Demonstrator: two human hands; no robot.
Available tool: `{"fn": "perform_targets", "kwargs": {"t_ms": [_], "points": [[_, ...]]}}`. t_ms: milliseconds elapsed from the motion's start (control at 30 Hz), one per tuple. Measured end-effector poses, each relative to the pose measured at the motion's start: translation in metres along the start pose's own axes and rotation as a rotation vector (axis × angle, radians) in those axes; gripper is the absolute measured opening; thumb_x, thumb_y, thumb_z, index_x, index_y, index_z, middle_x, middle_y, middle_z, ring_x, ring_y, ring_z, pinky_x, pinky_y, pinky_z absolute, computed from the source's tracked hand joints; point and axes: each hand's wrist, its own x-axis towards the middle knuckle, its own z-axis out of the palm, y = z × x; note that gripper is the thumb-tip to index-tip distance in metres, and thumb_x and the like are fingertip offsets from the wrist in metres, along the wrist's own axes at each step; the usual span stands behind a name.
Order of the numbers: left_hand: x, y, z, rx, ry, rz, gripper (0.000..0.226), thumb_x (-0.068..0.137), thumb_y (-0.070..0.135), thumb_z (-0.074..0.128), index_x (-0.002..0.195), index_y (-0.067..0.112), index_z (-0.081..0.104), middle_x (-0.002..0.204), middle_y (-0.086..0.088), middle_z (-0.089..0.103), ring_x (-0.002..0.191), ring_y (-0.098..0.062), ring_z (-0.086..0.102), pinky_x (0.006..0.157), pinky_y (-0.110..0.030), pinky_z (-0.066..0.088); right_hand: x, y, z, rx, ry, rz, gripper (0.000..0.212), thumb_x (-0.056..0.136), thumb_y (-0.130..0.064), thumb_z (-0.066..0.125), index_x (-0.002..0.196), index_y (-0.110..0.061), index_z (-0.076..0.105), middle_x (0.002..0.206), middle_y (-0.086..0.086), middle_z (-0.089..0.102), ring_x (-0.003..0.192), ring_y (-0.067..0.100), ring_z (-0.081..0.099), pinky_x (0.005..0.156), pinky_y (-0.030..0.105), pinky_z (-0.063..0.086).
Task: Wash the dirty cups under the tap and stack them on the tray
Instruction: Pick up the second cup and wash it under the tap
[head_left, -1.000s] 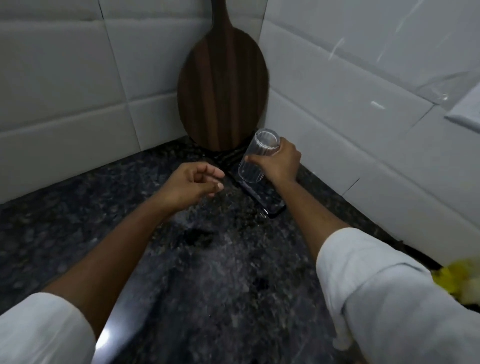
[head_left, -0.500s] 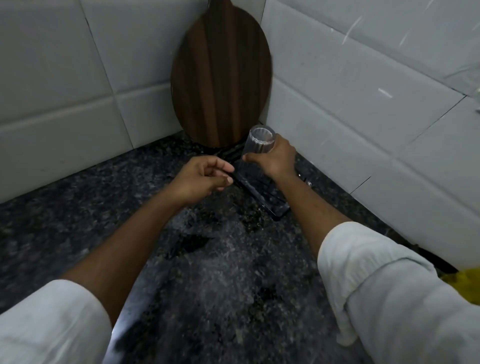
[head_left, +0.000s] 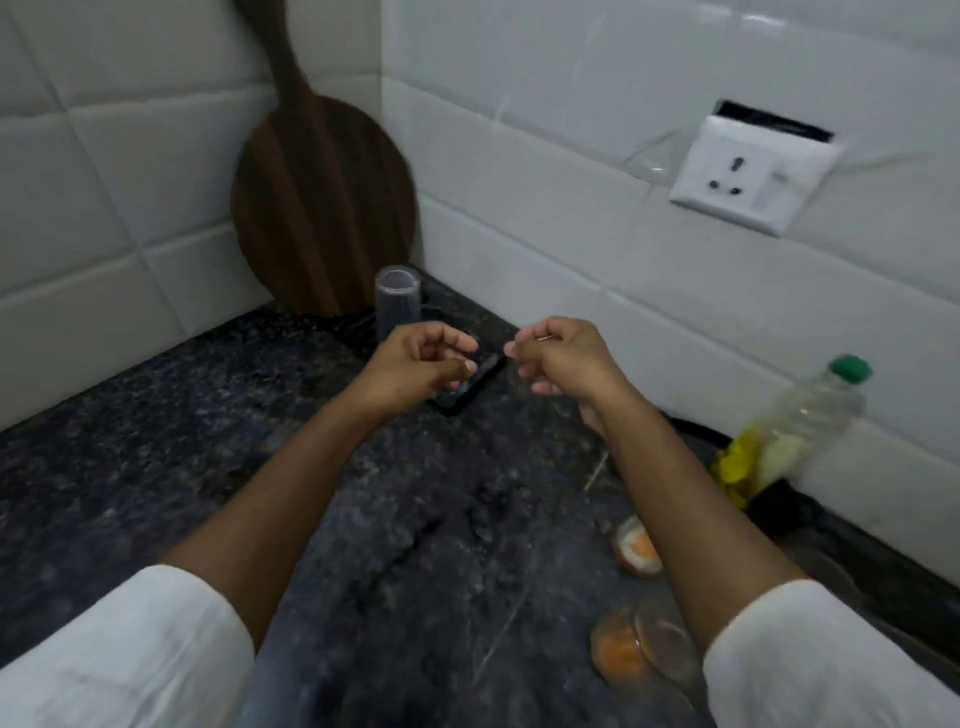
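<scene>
Head view. Left hand (head_left: 421, 366): fingers loosely curled, grip empty, held above the bench (head_left: 156, 441). Right hand (head_left: 558, 358): likewise loosely curled, nothing held, hovering beside the left with a small gap between them. Tray (head_left: 470, 387): dark, flat, glossy, thin-rimmed; lay under and just beyond both hands, largely hidden by them. Clean cup (head_left: 397, 301): one clear, straight-sided tumbler, stood on the far end of the tray, apparently mouth down, though blur made that uncertain. Dirty cups (head_left: 636, 553): two small clear cups with orange residue, one near the right forearm, a second lower by the right sleeve, both on the bench and well apart from the tray. Judged progress: one cup washed and placed; at least two left to wash and stack. Bench: dark speckled stone, polished. Cutting board (head_left: 324, 208): round, dark striped wood, leaned in the tiled corner. Bottle (head_left: 795, 431): clear plastic, green cap, yellow label. Socket (head_left: 753, 176): white, wall-mounted.
</scene>
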Motion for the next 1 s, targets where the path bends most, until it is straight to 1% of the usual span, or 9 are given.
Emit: {"fn": "perform_targets", "kwargs": {"t_ms": [100, 267, 367, 433, 533, 633, 800, 933, 1000], "points": [[-0.032, 0.032, 0.052, 0.032, -0.071, 0.052, 0.019, 0.088, 0.003, 0.068, 0.107, 0.005, 0.064, 0.078, -0.005, 0.063, 0.053, 0.003, 0.061, 0.049, -0.009, 0.043, -0.055, 0.015, -0.055, 0.026, 0.039, -0.011, 0.017, 0.076, -0.025, 0.075, 0.088, -0.015, 0.07, 0.087, 0.004, 0.075, 0.069, 0.012, 0.066, 0.064, 0.029, 0.055], [-0.095, 0.063, 0.133, 0.074, -0.163, 0.127, 0.021, 0.088, -0.005, 0.066, 0.109, -0.003, 0.063, 0.077, -0.004, 0.063, 0.055, 0.008, 0.061, 0.049, -0.006, 0.043, -0.144, 0.056, -0.129, 0.041, 0.143, -0.029, 0.016, 0.076, -0.023, 0.074, 0.085, -0.012, 0.07, 0.078, 0.005, 0.072, 0.061, 0.011, 0.062, 0.056, 0.025, 0.05], [-0.124, 0.061, 0.163, 0.131, -0.21, 0.121, 0.021, 0.086, -0.005, 0.068, 0.105, 0.003, 0.063, 0.079, -0.003, 0.064, 0.059, 0.006, 0.063, 0.052, -0.007, 0.044, -0.186, 0.091, -0.149, 0.016, 0.162, -0.024, 0.011, 0.078, -0.022, 0.075, 0.078, -0.016, 0.066, 0.068, 0.0, 0.067, 0.058, 0.01, 0.059, 0.05, 0.021, 0.046], [-0.139, 0.055, 0.176, 0.159, -0.205, 0.096, 0.023, 0.085, -0.003, 0.07, 0.103, 0.008, 0.063, 0.082, -0.002, 0.063, 0.062, 0.005, 0.062, 0.053, -0.007, 0.045, -0.205, 0.114, -0.15, -0.062, 0.152, -0.019, 0.016, 0.075, -0.026, 0.077, 0.08, -0.017, 0.065, 0.07, -0.003, 0.065, 0.065, 0.013, 0.061, 0.056, 0.028, 0.05], [-0.152, 0.044, 0.185, 0.117, -0.156, 0.041, 0.021, 0.087, 0.0, 0.067, 0.099, 0.016, 0.062, 0.086, 0.001, 0.063, 0.064, 0.006, 0.062, 0.052, -0.009, 0.046, -0.218, 0.14, -0.134, -0.291, 0.044, -0.012, 0.062, 0.061, -0.044, 0.085, 0.11, -0.018, 0.056, 0.1, 0.0, 0.062, 0.092, 0.019, 0.06, 0.078, 0.041, 0.053], [-0.157, 0.035, 0.184, 0.08, -0.121, -0.017, 0.018, 0.09, 0.005, 0.065, 0.098, 0.022, 0.062, 0.089, 0.0, 0.065, 0.076, -0.008, 0.061, 0.063, -0.019, 0.049, -0.218, 0.159, -0.104, -0.426, 0.0, -0.083, 0.097, 0.046, -0.053, 0.086, 0.125, -0.018, 0.043, 0.12, 0.005, 0.054, 0.107, 0.027, 0.054, 0.082, 0.044, 0.051], [-0.158, 0.028, 0.182, 0.046, -0.115, -0.032, 0.021, 0.091, 0.003, 0.064, 0.111, 0.009, 0.062, 0.087, -0.003, 0.064, 0.074, -0.009, 0.06, 0.054, -0.01, 0.047, -0.217, 0.186, -0.062, -0.215, 0.181, -0.074, 0.077, 0.057, -0.034, 0.09, 0.121, -0.02, 0.05, 0.111, 0.001, 0.064, 0.098, 0.022, 0.061, 0.071, 0.034, 0.051], [-0.155, 0.024, 0.185, 0.033, -0.139, -0.014, 0.021, 0.091, -0.001, 0.062, 0.112, 0.003, 0.061, 0.081, -0.005, 0.062, 0.068, -0.006, 0.059, 0.05, -0.007, 0.044, -0.221, 0.199, -0.046, -0.109, 0.347, -0.089, 0.073, 0.057, -0.035, 0.087, 0.122, -0.03, 0.055, 0.108, -0.007, 0.069, 0.096, 0.014, 0.065, 0.073, 0.034, 0.056], [-0.149, 0.025, 0.193, 0.035, -0.172, -0.001, 0.02, 0.091, -0.002, 0.062, 0.11, 0.003, 0.062, 0.079, -0.004, 0.063, 0.062, -0.002, 0.061, 0.049, -0.007, 0.044, -0.231, 0.199, -0.053, -0.046, 0.401, -0.096, 0.066, 0.055, -0.037, 0.087, 0.114, -0.031, 0.058, 0.104, -0.01, 0.069, 0.093, 0.01, 0.065, 0.073, 0.036, 0.056]]}}
